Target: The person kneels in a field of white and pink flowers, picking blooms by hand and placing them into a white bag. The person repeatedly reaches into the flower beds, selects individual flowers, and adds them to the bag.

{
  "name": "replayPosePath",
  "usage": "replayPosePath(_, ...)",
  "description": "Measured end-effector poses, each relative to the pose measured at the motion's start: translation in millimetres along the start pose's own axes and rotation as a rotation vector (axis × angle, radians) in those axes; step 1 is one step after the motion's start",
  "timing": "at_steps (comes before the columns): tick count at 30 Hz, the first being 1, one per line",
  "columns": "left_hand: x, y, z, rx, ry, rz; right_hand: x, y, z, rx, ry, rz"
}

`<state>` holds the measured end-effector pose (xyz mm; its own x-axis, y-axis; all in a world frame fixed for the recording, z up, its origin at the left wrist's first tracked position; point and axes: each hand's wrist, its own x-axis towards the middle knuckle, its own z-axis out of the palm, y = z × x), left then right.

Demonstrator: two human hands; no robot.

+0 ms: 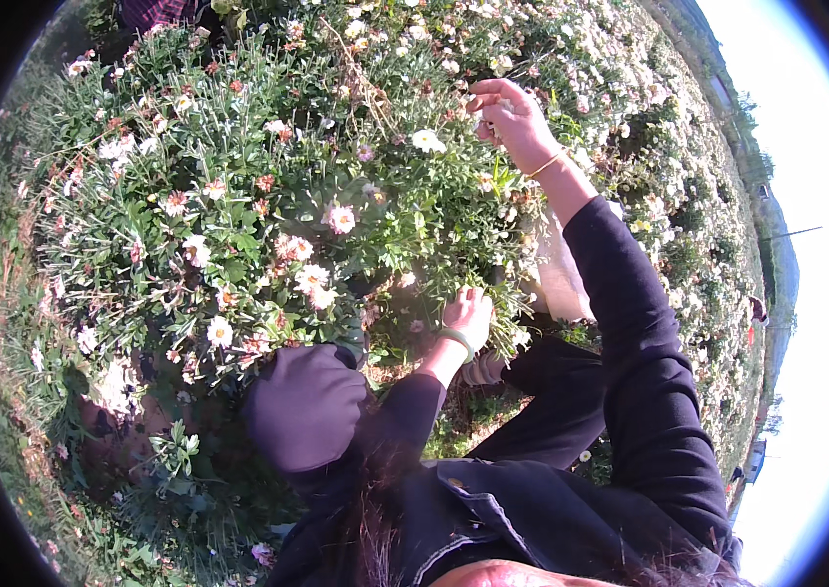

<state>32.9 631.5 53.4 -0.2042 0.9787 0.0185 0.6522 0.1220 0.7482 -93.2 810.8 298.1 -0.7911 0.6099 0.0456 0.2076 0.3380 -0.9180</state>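
Observation:
My right hand (513, 123) is raised over the flower bed, its fingers curled around small white flower heads (505, 106) that show between them. A thin yellowish band circles that wrist. Lower down, my left hand (469, 319), with a pale green bangle, reaches into the leafy stems (506, 312) of the plants. Its fingertips are partly hidden among leaves, so I cannot tell whether they grip anything. An open white daisy-like flower (428, 141) stands left of my right hand. Several pink-tinged white blooms (314, 286) grow left of my left hand.
A whitish cloth or bag (561, 273) hangs below my right forearm. Purple-grey fabric (308, 411) bulges beside my left sleeve. Dense flowering plants (238, 198) surround me. Part of a person in checked clothing (154, 13) shows at the top left. Dry stalks (367, 84) stick up among leaves.

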Motion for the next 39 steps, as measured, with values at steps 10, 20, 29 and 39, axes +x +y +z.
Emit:
replayPosePath(10, 1, 3, -5, 0.013, -0.019, -0.01, 37, 22, 40, -1.452, -0.486, -0.006)
replayPosePath(20, 21, 15, -97, 0.1, 0.166, 0.018, -101, 10, -1, 0.361, -0.158, 0.083)
replayPosePath(29, 196, 6, -285, 0.126, 0.671, 0.122, -205, 82, -61, 0.696, 0.18, 0.14)
replayPosePath(39, 224, 39, -170, 0.233, -0.563, 0.206, -221, 94, -111, 0.657, 0.141, 0.109)
